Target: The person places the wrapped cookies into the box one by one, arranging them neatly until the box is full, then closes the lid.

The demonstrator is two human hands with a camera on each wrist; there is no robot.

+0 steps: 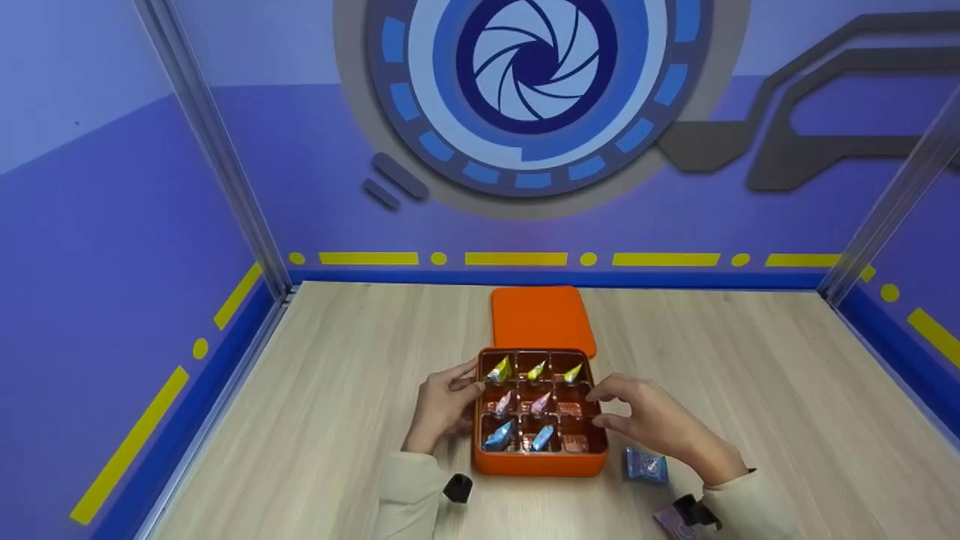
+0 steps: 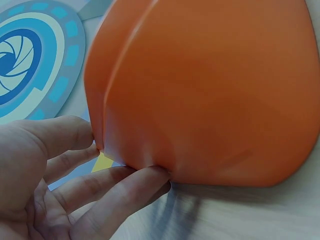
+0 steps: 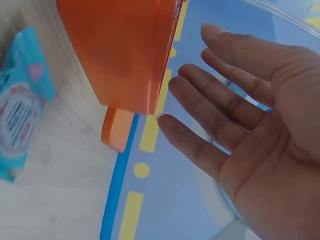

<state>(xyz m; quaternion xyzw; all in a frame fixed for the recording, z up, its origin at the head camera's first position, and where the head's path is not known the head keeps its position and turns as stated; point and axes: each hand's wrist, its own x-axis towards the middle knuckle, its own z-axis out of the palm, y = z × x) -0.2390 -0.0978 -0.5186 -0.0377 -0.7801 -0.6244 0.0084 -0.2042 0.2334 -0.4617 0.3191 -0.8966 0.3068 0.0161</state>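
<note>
An orange box [image 1: 538,465] with a clear divided insert stands at the middle of the table. Small wrapped packets sit on edge in its compartments: yellow ones [image 1: 536,370] in the back row, pink ones [image 1: 541,403] in the middle, blue ones [image 1: 542,437] in front. The right column's middle and front compartments hold no packet. My left hand [image 1: 442,405] holds the box's left side, thumb at the rim and fingers against the wall [image 2: 200,100]. Above the box's right edge hovers my right hand [image 1: 656,416], fingers spread and holding nothing [image 3: 250,110].
Behind the box lies an orange lid [image 1: 541,319] on the wooden table [image 1: 360,345]. A blue packet [image 1: 646,466] lies right of the box, below my right hand. Nearer me, a purplish packet [image 1: 675,523] is partly hidden by the right wrist's black strap. Printed panels enclose the table.
</note>
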